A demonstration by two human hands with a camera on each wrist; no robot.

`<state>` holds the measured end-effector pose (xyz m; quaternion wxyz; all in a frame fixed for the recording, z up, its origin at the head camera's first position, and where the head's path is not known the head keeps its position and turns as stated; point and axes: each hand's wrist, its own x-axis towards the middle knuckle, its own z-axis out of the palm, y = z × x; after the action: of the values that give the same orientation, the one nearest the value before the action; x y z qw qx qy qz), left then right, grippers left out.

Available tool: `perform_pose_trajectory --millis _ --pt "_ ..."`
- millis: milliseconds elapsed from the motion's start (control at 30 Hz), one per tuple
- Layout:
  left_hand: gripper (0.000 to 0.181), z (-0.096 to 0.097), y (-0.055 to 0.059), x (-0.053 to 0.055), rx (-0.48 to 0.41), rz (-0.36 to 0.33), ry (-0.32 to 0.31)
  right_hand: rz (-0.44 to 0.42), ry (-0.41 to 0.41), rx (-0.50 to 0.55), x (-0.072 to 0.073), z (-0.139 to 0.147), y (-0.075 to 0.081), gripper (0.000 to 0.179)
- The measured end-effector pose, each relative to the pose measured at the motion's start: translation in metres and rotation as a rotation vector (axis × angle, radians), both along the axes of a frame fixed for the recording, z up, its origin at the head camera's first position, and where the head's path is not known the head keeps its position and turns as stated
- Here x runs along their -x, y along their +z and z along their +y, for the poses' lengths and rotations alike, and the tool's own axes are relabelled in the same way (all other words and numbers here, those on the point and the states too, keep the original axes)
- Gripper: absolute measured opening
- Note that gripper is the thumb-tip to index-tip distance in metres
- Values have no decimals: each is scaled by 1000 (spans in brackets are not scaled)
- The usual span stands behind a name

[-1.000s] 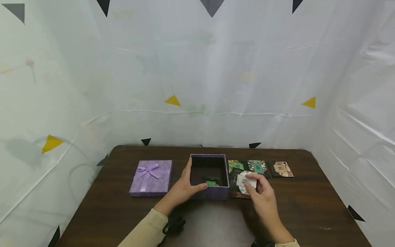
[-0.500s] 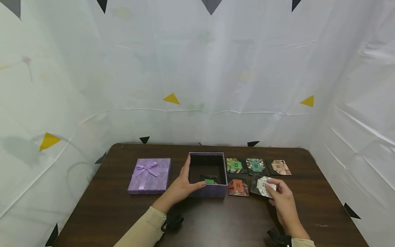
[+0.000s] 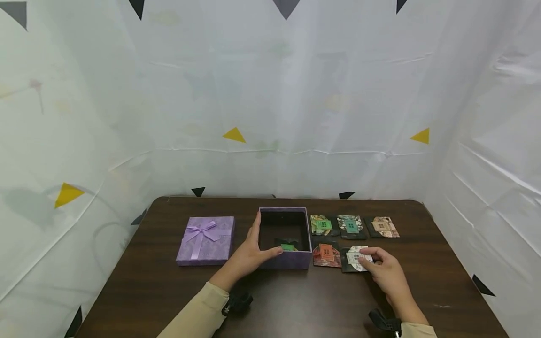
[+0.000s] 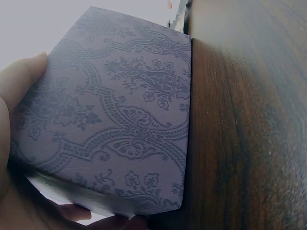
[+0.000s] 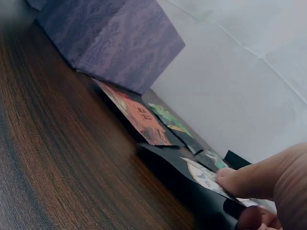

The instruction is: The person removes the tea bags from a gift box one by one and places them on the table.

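My left hand [image 3: 251,256] grips the near left corner of an open purple box [image 3: 285,262], its thumb at the front rim and its fingers along the left side. In the left wrist view the box's patterned wall [image 4: 129,105] fills the middle. At the right, my right hand [image 3: 386,274] pinches the edge of a flat black packet with a white label [image 3: 355,258], low over the table. A similar packet with a red label [image 3: 327,254] lies between it and the box. Inside the box, a packet with a green label [image 3: 289,247] shows at the near end.
A purple lid with a ribbon bow [image 3: 205,241] lies left of the box. Behind the pinched packet, a row holds packets with green [image 3: 324,226], teal [image 3: 351,227] and beige [image 3: 382,227] labels. The dark wooden table [image 3: 291,305] ends at a white curtain.
My right hand has carried the white-labelled packet rightward off the red-labelled one and lowered it beside that packet. My left hand stays on the box.
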<state>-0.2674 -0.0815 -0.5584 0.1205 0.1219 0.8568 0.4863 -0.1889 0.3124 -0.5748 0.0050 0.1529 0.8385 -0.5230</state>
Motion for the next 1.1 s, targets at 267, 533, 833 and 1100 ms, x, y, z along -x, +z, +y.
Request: perform_pose_trajectory --millis 267,533,833,1100 --pt "126 0 0 1 4 3 1 3 81 -184 2 1 2 50" --pt "128 0 0 1 7 5 0 50 77 -405 2 1 -1 52" --pt "129 0 2 0 -9 5 1 45 63 -482 2 -1 2 54" --pt "130 0 1 0 0 6 -2 63 39 -450 2 0 0 52"
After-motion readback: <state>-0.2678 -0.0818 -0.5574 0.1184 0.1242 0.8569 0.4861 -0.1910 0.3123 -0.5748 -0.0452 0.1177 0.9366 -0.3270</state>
